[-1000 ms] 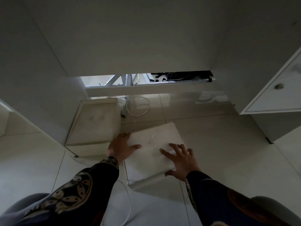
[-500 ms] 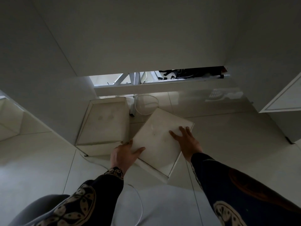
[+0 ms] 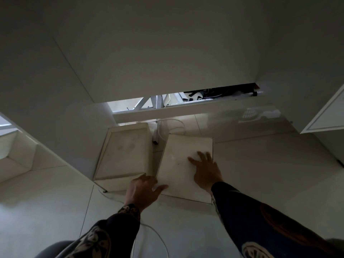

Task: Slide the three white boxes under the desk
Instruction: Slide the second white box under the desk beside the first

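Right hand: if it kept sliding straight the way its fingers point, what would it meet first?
Likely nothing soon: the right hand crosses the box top toward its far edge; beyond lies a white cable, depth unclear.

- Third white box: not in view; only two show.
- Right white box (image 3: 184, 164): part of lid covered by right hand (image 3: 205, 174); near-left corner, at 7 o'clock, under left hand (image 3: 142, 189).
- Left white box (image 3: 123, 155): far-left edge lost in shadow of the desk panel (image 3: 55, 108).
- Clutter (image 3: 214, 93) in gap at 12 o'clock: dark, too small to identify.
- Cabinet door (image 3: 327, 116) at 3 o'clock: cut by frame edge.
- Cable (image 3: 160, 239) at 6 o'clock: runs off bottom edge.
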